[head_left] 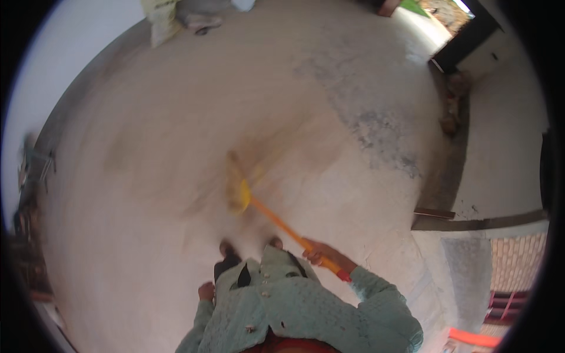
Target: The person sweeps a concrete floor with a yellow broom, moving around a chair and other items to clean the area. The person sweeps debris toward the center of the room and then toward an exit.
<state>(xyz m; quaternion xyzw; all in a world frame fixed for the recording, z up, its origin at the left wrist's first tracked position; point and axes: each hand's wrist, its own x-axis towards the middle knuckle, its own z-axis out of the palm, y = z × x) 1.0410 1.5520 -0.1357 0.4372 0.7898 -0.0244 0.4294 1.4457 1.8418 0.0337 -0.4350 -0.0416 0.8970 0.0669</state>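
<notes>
Looks like a bare room in a house that's unfinished or being done up, not a lived-in space. The floor (176, 147) is raw, dusty cement with a dark grey patch (376, 126) far right, and no tiles or rugs anywhere. Plain pale walls (47, 76) curve round the left side. Far right there's a doorway (453, 35) with daylight and a bit of green outside. Near right, a step (471, 223) drops to a lower level with a brick wall (515, 259) showing. A sack (162, 20) slumps against the far wall, and some blurry clutter (26, 176) sits at the left edge.
</notes>
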